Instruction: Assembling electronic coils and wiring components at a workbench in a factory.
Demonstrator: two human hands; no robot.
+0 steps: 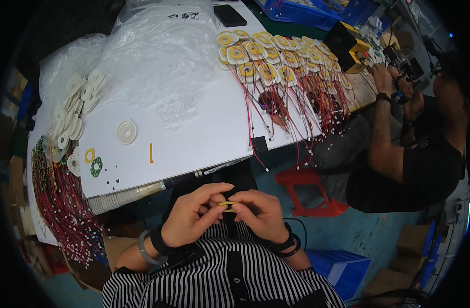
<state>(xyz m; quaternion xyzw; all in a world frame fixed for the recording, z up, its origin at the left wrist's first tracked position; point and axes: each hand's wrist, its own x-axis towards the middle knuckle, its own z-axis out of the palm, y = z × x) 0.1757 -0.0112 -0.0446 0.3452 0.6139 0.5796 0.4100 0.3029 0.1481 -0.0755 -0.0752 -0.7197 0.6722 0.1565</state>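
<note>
In front of my striped top, both hands pinch a small, thin yellow piece [226, 204] from its two sides. The fingertips of my left hand [196, 213] are closed on its left end. My right hand [258, 213] grips its right end between thumb and fingers, which hide part of its shape. Beyond the hands, on the white table [194, 146], lie a yellow ring [90, 155], a green ring-shaped circuit board [96, 167] and a round white plastic housing [126, 132]. A narrow orange strip [151, 153] lies to the right of them.
Rows of white-and-yellow discs [268, 72] with red wires hang over the table's edge. White housings [71, 115] and red wire bundles [65, 205] crowd the left. Clear plastic bags [153, 56] and a phone [230, 16] lie farther back. Another person [409, 164] works at right, near a red stool [309, 190].
</note>
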